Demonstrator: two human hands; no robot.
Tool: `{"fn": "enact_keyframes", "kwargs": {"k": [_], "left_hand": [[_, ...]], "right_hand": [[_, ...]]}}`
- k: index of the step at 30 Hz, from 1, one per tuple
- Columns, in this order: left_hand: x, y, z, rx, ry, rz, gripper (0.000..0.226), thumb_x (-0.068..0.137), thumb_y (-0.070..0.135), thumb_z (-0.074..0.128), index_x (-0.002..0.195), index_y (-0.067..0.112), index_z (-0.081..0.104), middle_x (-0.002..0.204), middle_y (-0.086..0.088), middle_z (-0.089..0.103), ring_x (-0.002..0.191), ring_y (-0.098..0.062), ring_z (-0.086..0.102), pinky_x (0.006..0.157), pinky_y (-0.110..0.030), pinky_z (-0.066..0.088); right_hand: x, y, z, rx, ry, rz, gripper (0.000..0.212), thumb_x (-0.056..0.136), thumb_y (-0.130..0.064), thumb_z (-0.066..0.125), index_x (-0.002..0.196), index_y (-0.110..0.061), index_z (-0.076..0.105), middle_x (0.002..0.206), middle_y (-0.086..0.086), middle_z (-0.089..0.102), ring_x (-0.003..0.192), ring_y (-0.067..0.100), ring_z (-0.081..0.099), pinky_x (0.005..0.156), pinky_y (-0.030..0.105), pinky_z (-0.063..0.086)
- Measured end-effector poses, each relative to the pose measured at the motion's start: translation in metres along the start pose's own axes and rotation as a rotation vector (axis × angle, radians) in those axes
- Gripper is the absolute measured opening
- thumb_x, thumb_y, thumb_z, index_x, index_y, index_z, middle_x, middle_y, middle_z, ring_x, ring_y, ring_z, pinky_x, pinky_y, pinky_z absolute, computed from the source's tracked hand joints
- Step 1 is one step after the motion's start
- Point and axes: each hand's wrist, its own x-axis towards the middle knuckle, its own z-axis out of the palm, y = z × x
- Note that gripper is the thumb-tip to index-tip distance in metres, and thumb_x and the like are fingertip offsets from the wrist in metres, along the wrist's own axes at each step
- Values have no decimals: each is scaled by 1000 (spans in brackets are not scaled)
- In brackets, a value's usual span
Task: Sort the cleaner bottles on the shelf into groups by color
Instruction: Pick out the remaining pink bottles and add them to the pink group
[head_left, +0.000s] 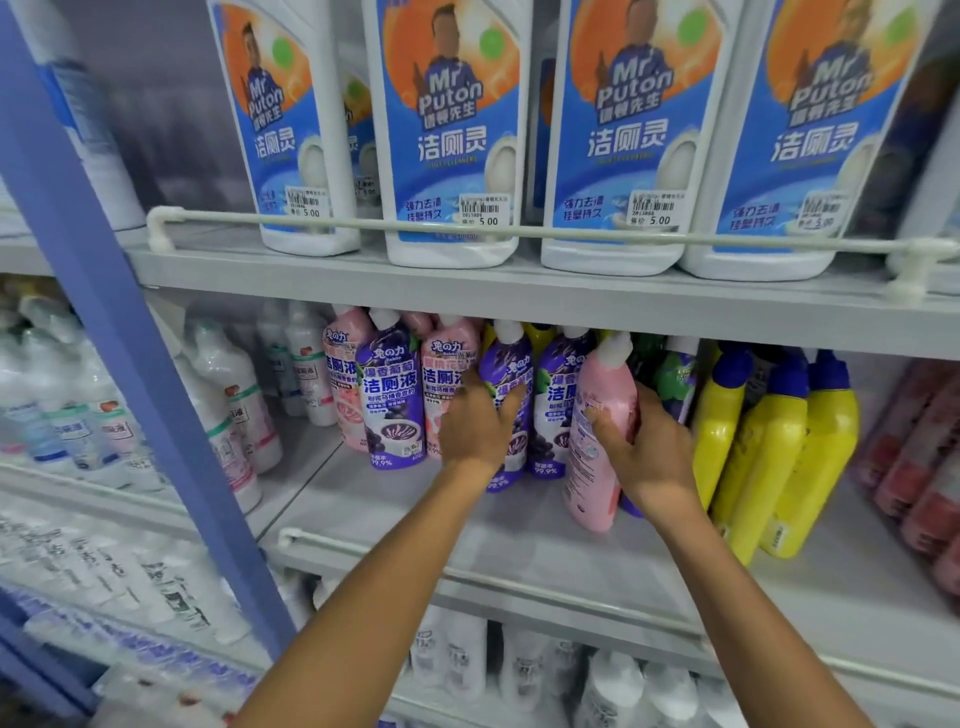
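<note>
On the middle shelf (467, 525) stand pink, purple and yellow cleaner bottles mixed together. My right hand (647, 452) grips a pink bottle (597, 447), tilted, with its back label toward me, in front of the purple ones. My left hand (480, 421) wraps its fingers round a purple bottle (506, 364). To its left are a purple bottle (392, 400) and two pink bottles (343, 379), (441, 374). Another purple bottle (556, 395) stands between my hands. Three yellow bottles with blue caps (779, 447) stand at the right.
Large white bottles with blue labels (449, 135) fill the shelf above behind a rail (363, 223). A blue upright post (119, 332) splits off a left bay of clear bottles (234, 400). Red bottles (924, 467) lie far right. A front rail (519, 582) edges the middle shelf.
</note>
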Motion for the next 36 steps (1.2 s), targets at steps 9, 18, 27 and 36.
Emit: {"fn": "enact_keyframes", "kwargs": {"k": [9,18,27,36], "left_hand": [[22,-4,-20,-241,548,103,41,102,45,42,105,9,61,101,-13,64,90,-32,63,70,-38,49],[61,12,-20,151,309,-40,54,94,48,57,128,7,60,132,-17,61,123,-37,53,99,-41,39],[66,12,-47,60,136,-17,34,93,35,66,111,7,68,115,-15,72,109,-34,68,85,-39,54],[36,-3,-87,-55,-130,104,27,89,31,79,103,8,74,101,-11,75,94,-31,70,86,-42,58]], "right_hand": [[0,0,-4,3,-14,7,48,96,-36,67,135,-11,56,121,13,72,109,39,65,74,28,36],[-2,-3,-3,23,-8,16,47,97,-33,66,138,-11,56,123,13,71,110,36,65,76,24,35],[-3,-1,-3,49,-9,21,51,96,-38,67,138,-11,56,125,12,71,111,35,66,81,24,40],[-3,3,4,90,9,91,51,94,-39,69,136,-12,59,124,10,71,111,32,66,82,26,43]]}}
